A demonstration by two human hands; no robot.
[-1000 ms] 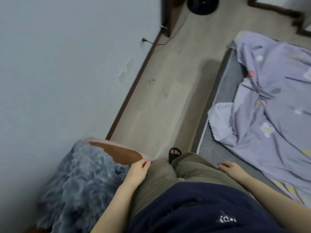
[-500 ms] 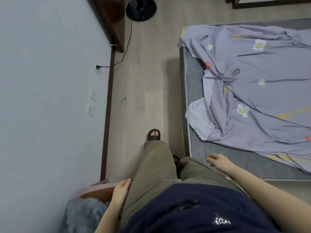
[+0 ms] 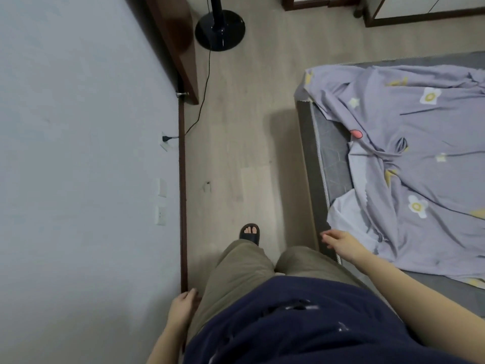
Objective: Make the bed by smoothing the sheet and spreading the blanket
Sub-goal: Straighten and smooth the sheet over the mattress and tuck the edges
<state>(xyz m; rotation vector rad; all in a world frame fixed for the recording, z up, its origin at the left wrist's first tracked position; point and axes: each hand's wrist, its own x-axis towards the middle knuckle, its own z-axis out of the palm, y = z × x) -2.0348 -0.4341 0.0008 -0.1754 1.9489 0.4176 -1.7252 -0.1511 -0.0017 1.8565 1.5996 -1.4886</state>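
A lilac sheet (image 3: 409, 164) printed with flowers lies crumpled across the grey mattress (image 3: 332, 151) at the right, leaving a strip of bare mattress along the near-left edge. My right hand (image 3: 338, 241) hovers with relaxed fingers over the mattress edge, just short of the sheet's pale folded corner. My left hand (image 3: 182, 307) hangs by my thigh near the wall, fingers loose, holding nothing. The blanket is out of view.
A wall (image 3: 78, 153) with sockets and a plugged-in cable runs along the left. A black fan base (image 3: 220, 30) stands on the wooden floor (image 3: 236, 140) beside a brown door. My sandalled foot (image 3: 249, 233) is on the floor strip between wall and bed.
The view has swung away from the grey fluffy blanket and its seat, which are now out of sight. My left hand has left that spot; my right hand has moved toward the sheet corner.
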